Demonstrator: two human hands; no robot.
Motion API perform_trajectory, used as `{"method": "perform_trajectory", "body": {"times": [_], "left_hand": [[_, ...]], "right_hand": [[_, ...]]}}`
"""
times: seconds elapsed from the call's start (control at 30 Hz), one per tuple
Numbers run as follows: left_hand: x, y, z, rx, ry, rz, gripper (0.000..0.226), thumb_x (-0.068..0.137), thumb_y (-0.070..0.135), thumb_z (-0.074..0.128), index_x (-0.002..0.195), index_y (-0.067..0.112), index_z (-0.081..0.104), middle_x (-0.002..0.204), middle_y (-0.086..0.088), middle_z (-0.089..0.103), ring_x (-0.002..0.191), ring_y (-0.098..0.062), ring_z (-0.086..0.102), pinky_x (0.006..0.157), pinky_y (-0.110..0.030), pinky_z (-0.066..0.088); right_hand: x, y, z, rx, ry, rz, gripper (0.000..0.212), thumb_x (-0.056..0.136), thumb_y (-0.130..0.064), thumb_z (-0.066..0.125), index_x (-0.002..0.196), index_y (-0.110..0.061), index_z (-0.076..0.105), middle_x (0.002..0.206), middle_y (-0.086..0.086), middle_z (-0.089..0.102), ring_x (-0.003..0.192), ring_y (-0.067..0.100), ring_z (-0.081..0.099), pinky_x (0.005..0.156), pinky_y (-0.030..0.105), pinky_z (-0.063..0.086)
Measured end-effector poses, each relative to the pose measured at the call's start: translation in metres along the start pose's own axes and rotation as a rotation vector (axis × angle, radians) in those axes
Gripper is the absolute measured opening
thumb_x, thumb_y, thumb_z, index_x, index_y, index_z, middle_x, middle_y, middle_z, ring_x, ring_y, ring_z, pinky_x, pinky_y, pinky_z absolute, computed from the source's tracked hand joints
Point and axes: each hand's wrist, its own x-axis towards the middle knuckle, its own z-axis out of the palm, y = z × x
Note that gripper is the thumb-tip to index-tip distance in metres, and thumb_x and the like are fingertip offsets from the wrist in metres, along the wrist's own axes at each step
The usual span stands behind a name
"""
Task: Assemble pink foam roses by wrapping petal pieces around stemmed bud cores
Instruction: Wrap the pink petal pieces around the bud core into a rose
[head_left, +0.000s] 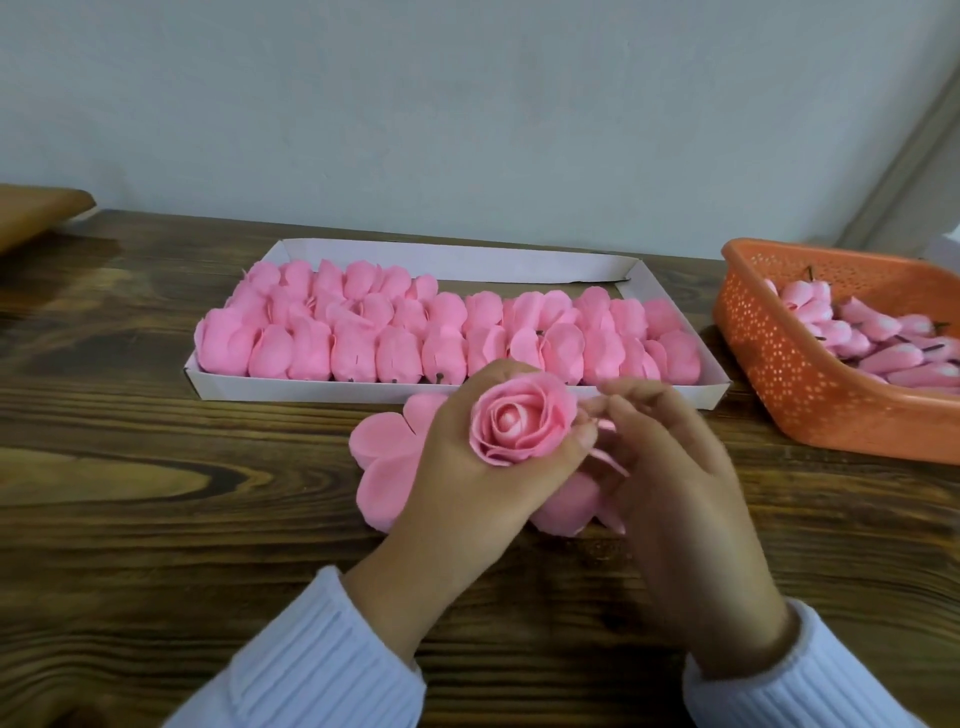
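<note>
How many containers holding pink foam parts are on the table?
2. A white cardboard tray of petal pieces sits mid-table; an orange basket of stemmed buds sits at the right, partly out of frame.

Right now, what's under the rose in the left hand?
A flat petal piece lies on the table below the rose. The left hand and right hand cover its middle, and the rose's stem is hidden.

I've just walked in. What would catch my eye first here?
A pink rose sits gripped in the left hand at the middle of the wooden table. Behind it lies a white tray packed with pink petal pieces, and at right an orange basket of buds.
</note>
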Motion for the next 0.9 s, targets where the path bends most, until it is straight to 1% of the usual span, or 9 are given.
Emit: {"method": "perform_trajectory", "body": {"times": [0.1,0.17,0.27,0.37,0.43,0.53,0.63,0.77,0.9], "left_hand": [[-0.001,0.001,0.002,0.046,-0.022,0.019,0.030,0.068,0.011,0.083,0.084,0.022,0.060,0.078,0.011,0.067,0.073,-0.002,0.064,0.065,-0.015,0.050],[-0.002,0.000,0.003,0.027,-0.046,-0.017,0.035,0.061,0.019,0.082,0.085,0.032,0.060,0.081,0.010,0.067,0.075,-0.006,0.066,0.065,-0.022,0.054],[-0.003,-0.002,0.004,0.014,-0.084,-0.045,0.036,0.055,0.029,0.076,0.087,0.036,0.060,0.087,0.008,0.069,0.082,-0.014,0.068,0.067,-0.033,0.059],[-0.003,-0.002,0.003,0.032,-0.100,-0.078,0.037,0.056,0.034,0.076,0.090,0.031,0.061,0.086,0.005,0.070,0.077,-0.012,0.069,0.065,-0.029,0.059],[-0.002,-0.003,0.001,0.061,-0.102,-0.104,0.041,0.056,0.035,0.079,0.092,0.026,0.062,0.087,0.001,0.070,0.079,-0.014,0.069,0.070,-0.032,0.058],[0.000,-0.003,0.000,-0.018,-0.109,-0.181,0.044,0.061,0.016,0.080,0.100,0.019,0.060,0.090,0.000,0.070,0.086,-0.017,0.070,0.080,-0.042,0.059],[-0.001,-0.001,0.002,-0.189,-0.208,-0.244,0.042,0.070,-0.002,0.072,0.106,0.018,0.062,0.086,-0.003,0.070,0.081,-0.021,0.069,0.077,-0.051,0.055],[-0.001,0.001,0.001,-0.294,-0.342,-0.292,0.046,0.076,-0.007,0.064,0.112,0.022,0.066,0.084,-0.003,0.069,0.076,-0.019,0.068,0.075,-0.048,0.047],[-0.002,0.002,0.001,-0.329,-0.380,-0.329,0.040,0.075,-0.008,0.065,0.113,0.006,0.060,0.090,-0.004,0.067,0.087,-0.019,0.066,0.080,-0.040,0.056]], "right_hand": [[-0.003,-0.005,-0.001,-0.217,-0.028,-0.339,0.018,0.078,-0.029,0.063,0.095,-0.023,0.067,0.097,0.003,0.067,0.093,0.019,0.064,0.078,0.030,0.051],[-0.006,-0.007,0.001,-0.325,-0.126,-0.434,0.021,0.083,-0.028,0.060,0.101,-0.021,0.068,0.104,0.001,0.067,0.100,0.019,0.064,0.080,0.030,0.052],[-0.006,-0.006,0.003,-0.440,-0.163,-0.462,0.023,0.084,-0.029,0.059,0.101,-0.016,0.070,0.112,0.007,0.064,0.110,0.018,0.061,0.083,0.026,0.050],[-0.006,-0.006,0.003,-0.381,-0.137,-0.414,0.027,0.084,-0.030,0.057,0.106,-0.018,0.067,0.110,0.000,0.066,0.097,0.015,0.066,0.075,0.029,0.052],[-0.006,-0.008,0.001,-0.343,-0.108,-0.467,0.024,0.085,-0.025,0.054,0.107,-0.022,0.064,0.110,-0.003,0.066,0.096,0.012,0.065,0.078,0.027,0.051],[-0.005,-0.008,-0.003,-0.439,-0.133,-0.591,0.022,0.084,-0.013,0.051,0.098,-0.024,0.064,0.114,0.002,0.062,0.116,0.017,0.056,0.090,0.032,0.047],[-0.004,-0.007,-0.005,-0.524,-0.154,-0.592,0.024,0.084,-0.011,0.049,0.096,-0.024,0.065,0.116,0.007,0.059,0.120,0.022,0.053,0.094,0.044,0.047],[-0.001,-0.007,-0.005,-0.572,-0.118,-0.574,0.018,0.084,-0.017,0.052,0.094,-0.025,0.064,0.118,0.000,0.059,0.118,0.022,0.055,0.092,0.040,0.048],[0.001,-0.007,-0.009,-0.589,-0.135,-0.505,0.013,0.077,-0.010,0.054,0.081,-0.020,0.062,0.116,-0.003,0.059,0.121,0.019,0.053,0.096,0.043,0.047]]}}
